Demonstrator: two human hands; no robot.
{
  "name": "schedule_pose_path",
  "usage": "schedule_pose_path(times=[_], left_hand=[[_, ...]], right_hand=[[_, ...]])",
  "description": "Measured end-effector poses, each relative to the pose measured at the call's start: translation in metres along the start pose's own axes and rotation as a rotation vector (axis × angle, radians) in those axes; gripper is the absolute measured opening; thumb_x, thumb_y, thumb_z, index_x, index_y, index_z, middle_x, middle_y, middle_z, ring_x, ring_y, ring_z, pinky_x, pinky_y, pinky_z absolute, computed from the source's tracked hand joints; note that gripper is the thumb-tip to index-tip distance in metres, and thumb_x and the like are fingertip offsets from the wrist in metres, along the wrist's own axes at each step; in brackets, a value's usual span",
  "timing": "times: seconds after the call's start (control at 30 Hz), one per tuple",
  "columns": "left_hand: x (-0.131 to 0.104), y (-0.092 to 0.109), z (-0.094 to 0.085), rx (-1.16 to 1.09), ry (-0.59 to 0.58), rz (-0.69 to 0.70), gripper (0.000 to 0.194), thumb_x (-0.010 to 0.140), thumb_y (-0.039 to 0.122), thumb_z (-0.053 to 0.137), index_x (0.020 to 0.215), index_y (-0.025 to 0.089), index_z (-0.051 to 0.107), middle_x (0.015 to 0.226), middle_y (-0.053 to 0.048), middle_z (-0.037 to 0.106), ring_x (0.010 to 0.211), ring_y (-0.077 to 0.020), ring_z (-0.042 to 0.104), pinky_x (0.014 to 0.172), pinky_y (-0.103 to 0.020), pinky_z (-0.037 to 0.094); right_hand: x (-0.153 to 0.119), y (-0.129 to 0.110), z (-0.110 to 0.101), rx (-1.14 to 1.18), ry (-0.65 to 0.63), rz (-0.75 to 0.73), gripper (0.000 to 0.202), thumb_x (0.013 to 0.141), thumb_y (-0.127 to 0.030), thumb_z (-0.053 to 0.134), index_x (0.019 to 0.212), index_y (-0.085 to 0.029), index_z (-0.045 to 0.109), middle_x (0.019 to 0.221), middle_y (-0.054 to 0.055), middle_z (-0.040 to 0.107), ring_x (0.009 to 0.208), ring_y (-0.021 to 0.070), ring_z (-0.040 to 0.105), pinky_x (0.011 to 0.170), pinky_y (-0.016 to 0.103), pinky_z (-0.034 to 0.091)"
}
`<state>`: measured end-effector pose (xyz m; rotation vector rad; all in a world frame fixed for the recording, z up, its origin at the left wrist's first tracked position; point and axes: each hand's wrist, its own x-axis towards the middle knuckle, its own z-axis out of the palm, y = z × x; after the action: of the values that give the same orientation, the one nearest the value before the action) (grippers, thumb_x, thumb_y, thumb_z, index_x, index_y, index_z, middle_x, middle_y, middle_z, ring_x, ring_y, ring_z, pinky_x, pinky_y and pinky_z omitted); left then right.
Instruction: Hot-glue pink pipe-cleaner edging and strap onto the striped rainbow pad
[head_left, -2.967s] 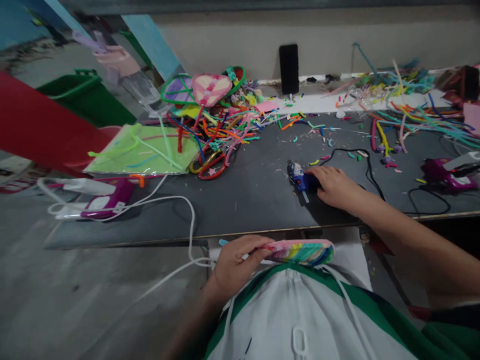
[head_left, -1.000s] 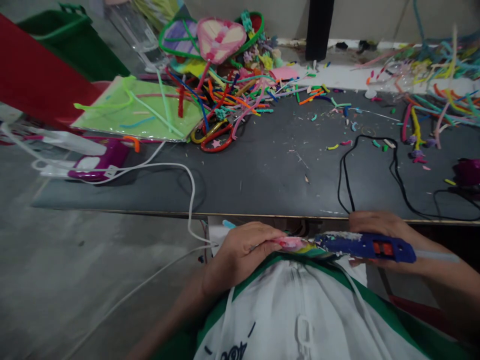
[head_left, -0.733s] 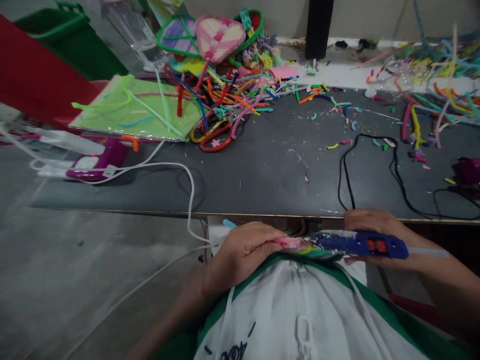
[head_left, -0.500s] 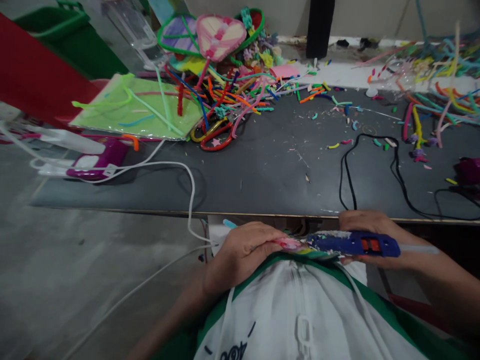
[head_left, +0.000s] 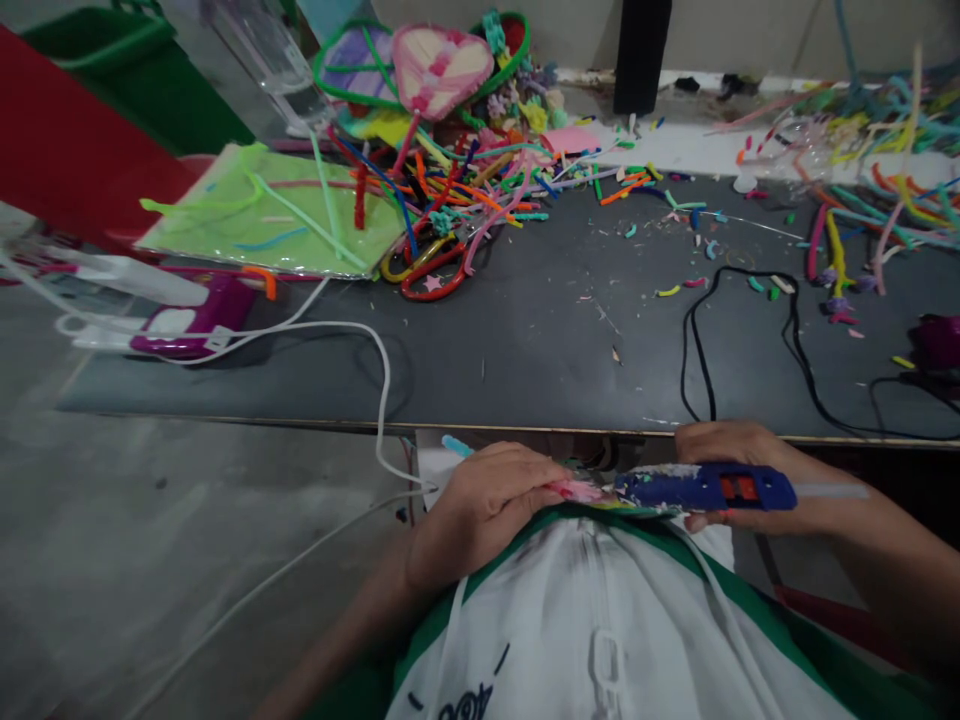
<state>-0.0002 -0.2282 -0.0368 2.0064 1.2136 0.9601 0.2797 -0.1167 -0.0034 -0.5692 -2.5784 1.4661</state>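
Note:
Low in front of my body, my left hand [head_left: 491, 500] pinches a small pink fuzzy piece [head_left: 581, 490] between thumb and fingers. My right hand [head_left: 739, 450] is wrapped round a blue glue gun [head_left: 697, 487] with a red window and a clear glue stick out of its rear. The gun's stained front end points left and meets the pink piece; its tip is hidden. Some green and yellow material shows just under the gun. A light blue stick end [head_left: 456, 446] pokes out behind my left hand.
The grey table [head_left: 525, 350] holds colourful pipe cleaners [head_left: 450, 190], red-handled scissors [head_left: 435, 290], a green packet [head_left: 277, 220], a purple-and-white device [head_left: 199, 318], a white cable [head_left: 382, 370] and a black cord [head_left: 697, 350]. A green bin [head_left: 150, 80] stands back left.
The glue gun and my right hand have shifted very slightly to the left. Both hands keep their hold.

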Motion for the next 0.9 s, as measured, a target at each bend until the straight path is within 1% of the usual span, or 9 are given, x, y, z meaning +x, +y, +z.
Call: schedule_pose_path(times=[0.1,0.2,0.33,0.43,0.6,0.9], left_hand=[[-0.002,-0.001,0.000,0.001,0.008,-0.008,0.019,0.090,0.017,0.057,0.104,0.018,0.070,0.095,-0.006,0.076,0.089,-0.0176,0.069,0.083,-0.032,0.055],[-0.001,-0.001,0.001,0.002,0.013,-0.029,0.018,0.090,0.018,0.058,0.103,0.018,0.071,0.095,-0.006,0.076,0.089,-0.0178,0.069,0.081,-0.031,0.055],[-0.001,-0.002,0.001,0.017,0.024,-0.040,0.018,0.090,0.018,0.058,0.103,0.019,0.071,0.095,-0.005,0.076,0.089,-0.0164,0.069,0.081,-0.029,0.055],[-0.003,-0.005,0.001,0.029,0.028,-0.056,0.018,0.090,0.018,0.058,0.103,0.019,0.071,0.096,-0.005,0.075,0.090,-0.0165,0.069,0.082,-0.029,0.055],[-0.005,-0.008,0.000,0.042,0.034,-0.038,0.017,0.089,0.017,0.060,0.103,0.017,0.070,0.096,-0.006,0.075,0.089,-0.0169,0.069,0.081,-0.030,0.056],[-0.001,-0.003,0.000,0.029,0.014,-0.058,0.021,0.091,0.020,0.056,0.104,0.019,0.072,0.097,-0.007,0.076,0.090,-0.0191,0.070,0.082,-0.033,0.057]], right_hand=[[-0.005,0.004,-0.002,-0.007,-0.010,0.019,0.025,0.078,-0.035,0.075,0.078,-0.016,0.060,0.072,0.000,0.055,0.064,0.0115,0.053,0.057,0.022,0.038],[-0.007,0.007,-0.002,-0.016,0.008,0.013,0.024,0.077,-0.034,0.076,0.079,-0.016,0.060,0.072,0.000,0.054,0.064,0.0114,0.053,0.058,0.022,0.038],[-0.006,0.005,-0.001,-0.011,0.021,0.002,0.023,0.079,-0.034,0.074,0.079,-0.016,0.060,0.073,0.000,0.055,0.065,0.0111,0.054,0.058,0.022,0.039],[-0.008,0.003,-0.003,-0.033,0.019,0.030,0.025,0.078,-0.036,0.075,0.077,-0.016,0.059,0.072,0.000,0.055,0.064,0.0117,0.054,0.057,0.023,0.038],[-0.012,0.002,-0.006,-0.049,0.083,-0.006,0.025,0.079,-0.036,0.073,0.086,-0.016,0.061,0.077,0.004,0.060,0.069,0.0151,0.056,0.061,0.026,0.041],[-0.006,0.006,0.001,-0.060,0.072,-0.003,0.026,0.078,-0.036,0.075,0.088,-0.015,0.062,0.079,0.005,0.061,0.072,0.0165,0.058,0.064,0.027,0.043]])
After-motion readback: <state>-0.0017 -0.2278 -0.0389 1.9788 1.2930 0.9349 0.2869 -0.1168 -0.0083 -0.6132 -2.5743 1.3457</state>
